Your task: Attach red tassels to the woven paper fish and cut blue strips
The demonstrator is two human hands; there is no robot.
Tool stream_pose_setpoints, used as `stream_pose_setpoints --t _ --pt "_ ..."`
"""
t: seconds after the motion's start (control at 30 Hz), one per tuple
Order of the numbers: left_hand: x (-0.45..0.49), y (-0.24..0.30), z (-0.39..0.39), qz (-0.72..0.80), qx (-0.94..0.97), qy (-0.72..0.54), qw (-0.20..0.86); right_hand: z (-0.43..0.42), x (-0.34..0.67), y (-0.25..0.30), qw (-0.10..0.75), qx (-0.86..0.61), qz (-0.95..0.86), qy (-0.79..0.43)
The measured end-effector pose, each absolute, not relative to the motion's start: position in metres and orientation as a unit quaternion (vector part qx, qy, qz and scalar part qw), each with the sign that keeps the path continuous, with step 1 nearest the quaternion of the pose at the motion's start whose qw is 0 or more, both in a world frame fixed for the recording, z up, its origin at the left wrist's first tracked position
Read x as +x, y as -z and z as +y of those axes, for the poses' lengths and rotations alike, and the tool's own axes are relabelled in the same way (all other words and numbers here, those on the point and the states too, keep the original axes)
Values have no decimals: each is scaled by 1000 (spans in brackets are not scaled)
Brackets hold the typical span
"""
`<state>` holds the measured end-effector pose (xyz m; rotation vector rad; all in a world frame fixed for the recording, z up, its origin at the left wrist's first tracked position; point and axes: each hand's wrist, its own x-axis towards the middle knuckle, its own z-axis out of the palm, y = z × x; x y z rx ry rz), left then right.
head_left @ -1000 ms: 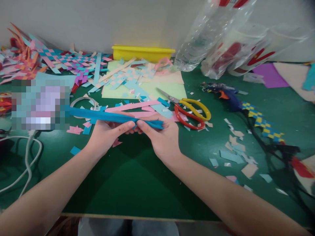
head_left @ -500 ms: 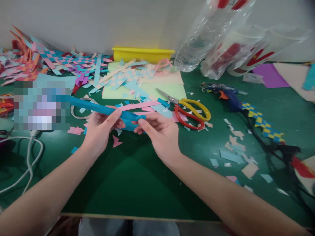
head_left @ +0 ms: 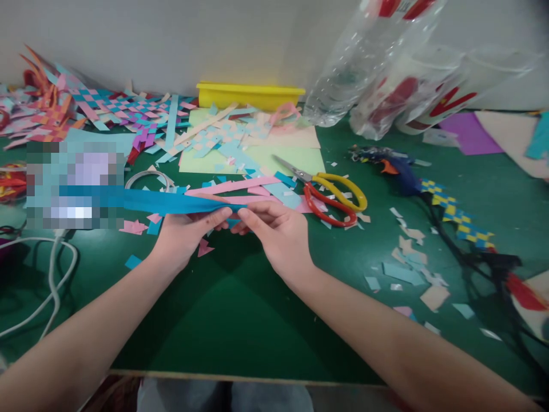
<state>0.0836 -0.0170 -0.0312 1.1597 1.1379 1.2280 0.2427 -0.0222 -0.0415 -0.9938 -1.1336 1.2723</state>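
Note:
A blue paper strip (head_left: 167, 202) stretches leftward from between my two hands, held just above the green table. My left hand (head_left: 186, 229) pinches it between thumb and fingers. Close beside it, my right hand (head_left: 278, 232) grips the strip's right end, thumb on top; the thumb tips almost meet. Some blue paper shows below the fingers, partly hidden by them. Pink paper strips (head_left: 240, 185) lie just behind the hands. To the right rest scissors (head_left: 330, 194) with one yellow and one red handle, blades pointing back left.
Woven paper pieces (head_left: 124, 109) pile up at the back left. A yellow tray (head_left: 251, 96) stands against the wall, near bagged cups (head_left: 450, 91). A tape roll (head_left: 148, 182) and a white cable (head_left: 54, 280) lie left. Paper scraps (head_left: 403, 273) and a black-stemmed woven piece (head_left: 454, 212) occupy the right.
My left hand has slid right, closer to my right hand. The strip's left part has dropped lower and turned its broad face more toward me. The right hand has barely moved.

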Motion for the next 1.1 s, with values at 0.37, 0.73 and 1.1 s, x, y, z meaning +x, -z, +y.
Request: stream_pose_setpoints --t 0.37,0.73,1.1 --pt "85 30 -18 510 498 -493 499 -24 242 42 571 -412 -505 -499" --pt "86 28 -18 528 481 -488 501 -25 242 40 556 -418 -530 -485" --pt "86 27 -20 523 482 -487 506 -26 243 38 554 -405 -532 -497"
